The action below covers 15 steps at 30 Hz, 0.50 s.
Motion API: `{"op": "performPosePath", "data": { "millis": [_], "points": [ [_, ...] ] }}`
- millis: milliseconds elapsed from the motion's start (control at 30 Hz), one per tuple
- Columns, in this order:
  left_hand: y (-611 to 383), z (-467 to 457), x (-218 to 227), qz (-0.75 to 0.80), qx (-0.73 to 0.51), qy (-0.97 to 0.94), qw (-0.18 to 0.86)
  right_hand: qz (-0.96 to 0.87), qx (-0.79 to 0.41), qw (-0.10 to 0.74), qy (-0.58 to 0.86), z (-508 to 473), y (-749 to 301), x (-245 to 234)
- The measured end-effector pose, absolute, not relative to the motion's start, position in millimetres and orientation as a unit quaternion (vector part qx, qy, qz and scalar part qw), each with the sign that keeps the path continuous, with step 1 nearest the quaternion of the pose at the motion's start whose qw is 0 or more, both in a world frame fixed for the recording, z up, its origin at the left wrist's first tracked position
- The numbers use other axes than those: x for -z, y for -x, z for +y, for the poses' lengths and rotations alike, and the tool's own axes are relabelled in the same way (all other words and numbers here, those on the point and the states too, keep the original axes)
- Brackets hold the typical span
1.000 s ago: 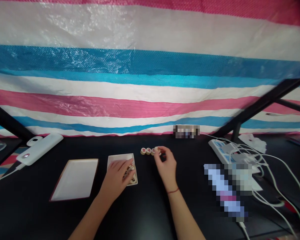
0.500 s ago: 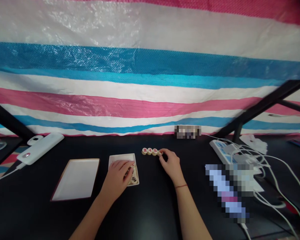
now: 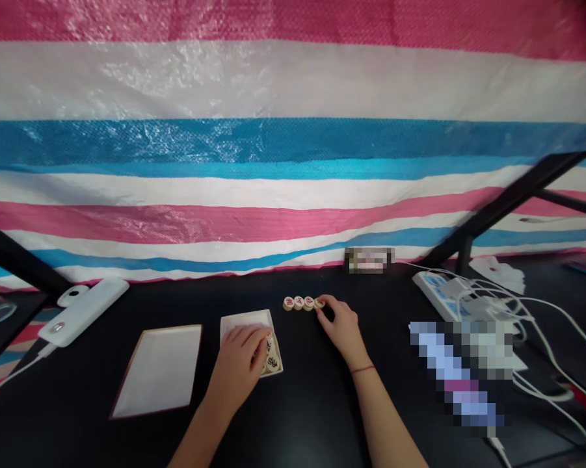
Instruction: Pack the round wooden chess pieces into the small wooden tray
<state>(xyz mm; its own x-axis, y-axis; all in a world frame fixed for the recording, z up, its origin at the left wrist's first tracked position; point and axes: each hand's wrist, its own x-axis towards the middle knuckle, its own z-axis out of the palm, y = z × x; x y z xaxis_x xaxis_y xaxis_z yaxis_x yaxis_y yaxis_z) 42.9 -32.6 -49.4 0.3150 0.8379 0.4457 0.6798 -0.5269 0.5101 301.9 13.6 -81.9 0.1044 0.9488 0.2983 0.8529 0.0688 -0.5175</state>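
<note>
R hand (image 3: 340, 327) is down at the end of a short row of round wooden chess pieces (image 3: 298, 303) on the black table (image 3: 102, 416): four of them, red characters on top, sitting edge to edge or nearly. Its fingertips (image 3: 322, 301) are closed in on the last piece at the row's R end; can't tell from here if that's a real pinch or just a nudge.

L hand (image 3: 239, 364) sits over a small white tray (image 3: 244, 320), fingers curled down onto a pile of pieces (image 3: 272, 362) at the tray's near R corner. Most of the pile is hidden under them, and grip vs. touch can't be told either.

Step in hand looks like a piece being placed at the end of the row. Next move needs a light touch, snug to its neighbour w/out shoving the line.

Room: row sits just past the small tray's far R corner, so not much gap there. To the R, open black table runs to a power strip (image 3: 434, 289) and its cables (image 3: 521, 325). Bigger white tray (image 3: 159, 370) lies L of the small one, well off the row.
</note>
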Motion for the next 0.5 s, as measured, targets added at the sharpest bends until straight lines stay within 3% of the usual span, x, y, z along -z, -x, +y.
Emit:
{"op": "performPosePath", "data": {
  "millis": [300, 500],
  "points": [
    [-43.5, -33.1, 47.6, 0.474, -0.342, -0.801, 0.132, -0.662, -0.039, 0.426, 0.615, -3.2, -275.6, 54.2],
    [-39.5, -29.9, 51.6, 0.485, -0.337, -0.796, 0.135, -0.753, -0.162, 0.370, 0.519, -8.3, -240.8, 56.5]
  ]
}}
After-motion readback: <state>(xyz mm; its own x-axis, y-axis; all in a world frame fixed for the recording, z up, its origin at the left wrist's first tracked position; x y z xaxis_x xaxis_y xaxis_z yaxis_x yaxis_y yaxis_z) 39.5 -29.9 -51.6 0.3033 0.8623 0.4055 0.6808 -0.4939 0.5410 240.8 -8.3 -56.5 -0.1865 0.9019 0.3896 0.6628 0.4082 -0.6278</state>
